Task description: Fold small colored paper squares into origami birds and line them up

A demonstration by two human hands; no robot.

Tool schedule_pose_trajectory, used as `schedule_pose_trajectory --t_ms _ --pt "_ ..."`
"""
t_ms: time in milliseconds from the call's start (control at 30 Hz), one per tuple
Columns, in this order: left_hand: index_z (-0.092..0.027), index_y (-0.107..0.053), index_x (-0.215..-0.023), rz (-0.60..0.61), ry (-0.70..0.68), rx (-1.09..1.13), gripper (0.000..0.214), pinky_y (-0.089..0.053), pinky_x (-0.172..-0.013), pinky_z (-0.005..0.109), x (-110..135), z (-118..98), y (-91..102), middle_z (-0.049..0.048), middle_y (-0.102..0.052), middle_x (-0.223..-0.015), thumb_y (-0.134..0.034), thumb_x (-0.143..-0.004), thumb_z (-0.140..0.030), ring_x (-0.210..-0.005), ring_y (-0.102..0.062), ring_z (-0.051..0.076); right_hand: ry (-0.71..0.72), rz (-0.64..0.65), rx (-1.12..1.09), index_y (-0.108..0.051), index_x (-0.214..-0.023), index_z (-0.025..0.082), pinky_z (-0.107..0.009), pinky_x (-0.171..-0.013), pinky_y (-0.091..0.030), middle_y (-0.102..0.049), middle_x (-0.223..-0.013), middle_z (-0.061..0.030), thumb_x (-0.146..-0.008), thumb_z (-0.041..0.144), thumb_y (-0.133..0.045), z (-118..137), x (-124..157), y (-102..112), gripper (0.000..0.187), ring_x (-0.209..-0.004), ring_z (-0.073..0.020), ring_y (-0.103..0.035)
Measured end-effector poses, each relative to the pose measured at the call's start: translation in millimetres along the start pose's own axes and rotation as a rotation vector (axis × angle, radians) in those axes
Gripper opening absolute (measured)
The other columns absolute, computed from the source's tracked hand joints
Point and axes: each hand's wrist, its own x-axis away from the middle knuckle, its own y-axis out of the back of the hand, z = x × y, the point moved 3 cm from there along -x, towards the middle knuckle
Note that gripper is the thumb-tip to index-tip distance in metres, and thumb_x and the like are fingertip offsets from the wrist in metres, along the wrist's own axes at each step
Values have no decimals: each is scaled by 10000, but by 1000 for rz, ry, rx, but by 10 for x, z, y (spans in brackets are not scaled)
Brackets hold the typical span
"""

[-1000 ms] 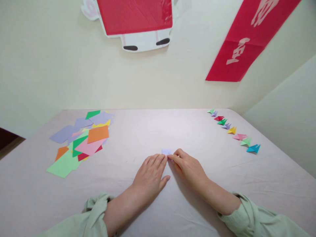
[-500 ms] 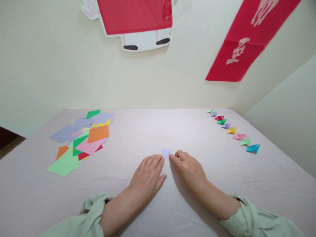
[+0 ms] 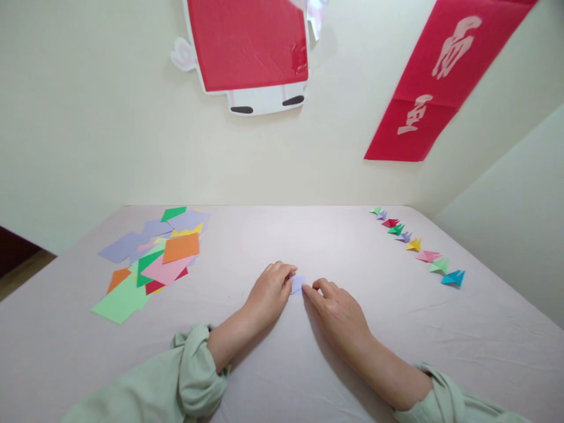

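Observation:
A small folded square of light purple paper (image 3: 298, 285) lies on the table between my two hands. My left hand (image 3: 272, 289) is at its left edge, thumb and fingers pinched around that side. The fingertips of my right hand (image 3: 335, 305) press on its right edge, with the other fingers curled. Part of the paper's left side is hidden behind my left fingers.
Loose sheets of coloured paper (image 3: 118, 302) lie in an overlapping pile on the left. Several small folded paper figures (image 3: 453, 278) stand in a slanting row on the right. A wall with a red banner (image 3: 414, 117) rises behind the table (image 3: 264, 235).
My left hand has gone from lying flat beside the paper to pinching its left edge, turning inward. My right hand stays at the right edge. The view has tipped slightly upward.

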Motion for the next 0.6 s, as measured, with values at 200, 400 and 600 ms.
schedule_pose_trajectory --t_ms 200,400,600 --pt "-187 -671 -1004 -13 -25 84 343 -487 -874 325 122 19 -11 48 -634 -966 -447 -810 -14 -950 -579 174 35 -76 -9 -569 -1233 248 -309 -680 -406 -640 -1079 -65 -894 56 -496 -31 1 -70 397 -768 -186 -598" --pt "-200 -684 -997 51 -39 96 376 -481 -869 299 187 -16 10 39 -632 -940 -446 -795 9 -946 -571 168 122 -130 -56 -586 -1215 237 -332 -708 -441 -638 -1111 -88 -884 47 -497 25 12 -89 392 -832 -215 -613" --pt "-191 -658 -967 74 -93 59 266 -472 -863 299 192 -24 13 31 -635 -921 -487 -835 -35 -920 -566 166 185 -124 -78 -598 -1197 192 -361 -701 -486 -648 -1108 -103 -861 30 -509 44 -6 -115 383 -839 -233 -613"
